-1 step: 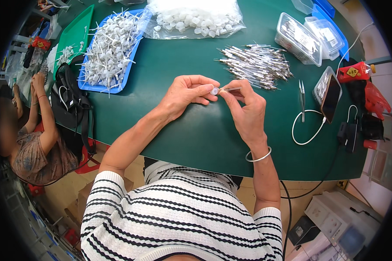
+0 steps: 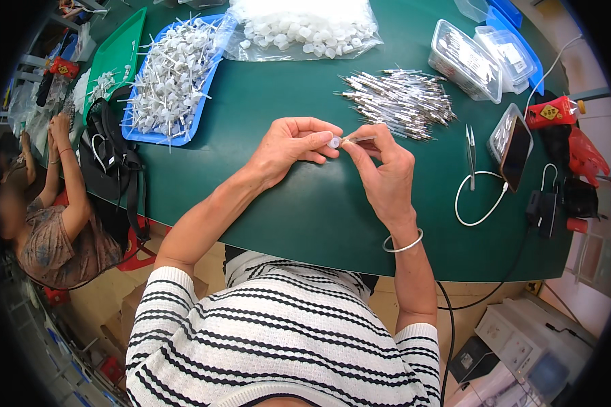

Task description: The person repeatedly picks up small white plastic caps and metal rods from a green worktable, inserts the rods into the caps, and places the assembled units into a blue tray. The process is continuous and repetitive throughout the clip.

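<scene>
From the head view, our left hand [image 2: 288, 150] pinches a white cap [image 2: 334, 142]; our right hand [image 2: 387, 168] pinches a thin rod [image 2: 366, 138] just beside it. Both are over the table [image 2: 305, 217], nearer us than the pile [image 2: 400, 103].

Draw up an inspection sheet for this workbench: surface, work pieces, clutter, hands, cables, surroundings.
Surface: dark green tabletop, smooth where bare.
Work pieces: small white cap, held; loose heap of thin rods; blue tray piled with white stemmed pieces; clear bag of white caps.
Clutter: tweezers, phone and red bottle, all on the right.
Hands: left hand pinches the white cap; right hand pinches a thin piece at it; whether they are joined is too small to tell.
Cables: white cable loops beside the phone; black cable hangs past the near edge.
Surroundings: another person at the left; damage, nothing seen.
</scene>
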The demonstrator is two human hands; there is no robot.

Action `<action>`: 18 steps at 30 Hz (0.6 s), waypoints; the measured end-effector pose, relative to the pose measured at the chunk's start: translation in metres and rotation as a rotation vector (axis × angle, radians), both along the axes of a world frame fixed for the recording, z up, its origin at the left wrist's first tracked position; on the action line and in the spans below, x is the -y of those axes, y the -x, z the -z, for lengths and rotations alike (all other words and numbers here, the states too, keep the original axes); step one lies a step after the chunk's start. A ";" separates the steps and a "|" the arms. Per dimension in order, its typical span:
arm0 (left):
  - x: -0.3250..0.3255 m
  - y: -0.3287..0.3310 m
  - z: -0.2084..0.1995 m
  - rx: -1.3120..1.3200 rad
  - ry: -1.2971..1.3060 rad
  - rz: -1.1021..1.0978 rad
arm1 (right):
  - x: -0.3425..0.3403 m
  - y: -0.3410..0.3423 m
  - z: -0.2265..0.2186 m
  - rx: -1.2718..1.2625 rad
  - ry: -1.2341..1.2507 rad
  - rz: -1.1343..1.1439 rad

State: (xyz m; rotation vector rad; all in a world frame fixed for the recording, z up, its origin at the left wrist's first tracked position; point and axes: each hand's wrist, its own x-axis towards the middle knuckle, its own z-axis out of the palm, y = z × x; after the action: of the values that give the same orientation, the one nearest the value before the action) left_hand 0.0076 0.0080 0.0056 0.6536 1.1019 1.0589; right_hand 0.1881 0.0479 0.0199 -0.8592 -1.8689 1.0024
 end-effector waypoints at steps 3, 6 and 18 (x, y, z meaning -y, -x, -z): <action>0.000 0.000 -0.001 -0.008 0.004 0.001 | 0.000 0.000 0.000 -0.005 0.025 0.001; 0.000 0.000 -0.001 -0.006 -0.002 0.002 | 0.001 0.000 -0.002 -0.010 0.086 0.004; -0.001 0.002 0.000 0.015 0.001 0.007 | 0.001 0.000 0.003 -0.093 0.153 -0.023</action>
State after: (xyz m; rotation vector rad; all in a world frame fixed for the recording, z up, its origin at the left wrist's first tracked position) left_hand 0.0058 0.0086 0.0061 0.6477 1.0864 1.0555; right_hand 0.1879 0.0471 0.0168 -0.8661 -1.7446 1.1924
